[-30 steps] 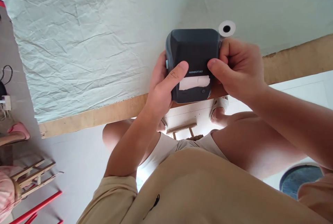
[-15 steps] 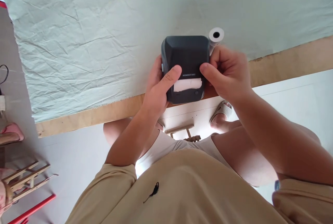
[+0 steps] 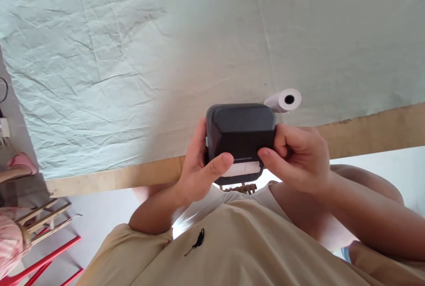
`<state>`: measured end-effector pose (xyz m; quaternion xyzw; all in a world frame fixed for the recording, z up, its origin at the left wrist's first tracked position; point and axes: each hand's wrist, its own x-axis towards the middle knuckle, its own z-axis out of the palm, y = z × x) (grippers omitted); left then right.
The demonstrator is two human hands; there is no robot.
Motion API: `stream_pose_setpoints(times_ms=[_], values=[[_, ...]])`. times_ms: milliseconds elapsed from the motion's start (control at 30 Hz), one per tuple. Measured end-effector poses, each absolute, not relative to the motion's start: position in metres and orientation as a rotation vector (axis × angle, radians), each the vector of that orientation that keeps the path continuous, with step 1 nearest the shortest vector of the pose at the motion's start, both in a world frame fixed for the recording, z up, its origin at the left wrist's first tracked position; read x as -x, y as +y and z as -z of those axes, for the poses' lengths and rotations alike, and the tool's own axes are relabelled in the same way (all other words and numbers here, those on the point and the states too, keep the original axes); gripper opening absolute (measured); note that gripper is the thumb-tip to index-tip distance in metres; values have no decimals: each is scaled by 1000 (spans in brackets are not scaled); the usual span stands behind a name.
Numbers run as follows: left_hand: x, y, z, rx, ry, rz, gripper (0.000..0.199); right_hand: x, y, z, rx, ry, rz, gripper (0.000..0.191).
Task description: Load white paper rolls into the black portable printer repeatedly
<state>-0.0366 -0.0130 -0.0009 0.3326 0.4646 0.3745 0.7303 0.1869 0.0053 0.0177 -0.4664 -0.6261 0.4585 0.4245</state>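
Observation:
A dark grey label printer (image 3: 244, 129) is held up between my two hands, above the table's near edge. White paper (image 3: 244, 169) shows in the slot on its front. My left hand (image 3: 204, 168) grips the printer's left side, thumb on top by the lettering. On the right side, my right hand (image 3: 297, 157) has its thumb on the lid's lower corner and its fingers curled against the side. A white paper roll (image 3: 282, 101) with a dark core lies on the cloth just beyond the printer's upper right corner.
A wrinkled pale green cloth (image 3: 99, 78) covers the table, whose bare wooden edge (image 3: 116, 180) runs along the front. At the lower left are a wooden rack (image 3: 43, 219), red bars (image 3: 49, 261), and part of another person in pink (image 3: 11, 241).
The view has shifted, so the printer, both hands and the roll appear lower. The printer looks tipped, showing less of its front panel. Both hands keep their hold.

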Motion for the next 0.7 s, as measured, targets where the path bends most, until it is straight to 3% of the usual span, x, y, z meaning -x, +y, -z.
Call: stream_pose_setpoints(times_ms=[333,500,700], values=[[35,-14,6,-783,984,-893,60,-187,-3,-8,1198,-1536,-1100,46],[31,-7,6,-776,983,-844,73,-191,-4,0,1207,-1510,-1109,55],[21,0,18,-679,999,-1030,44,-195,-3,6,1187,-1511,-1059,51]])
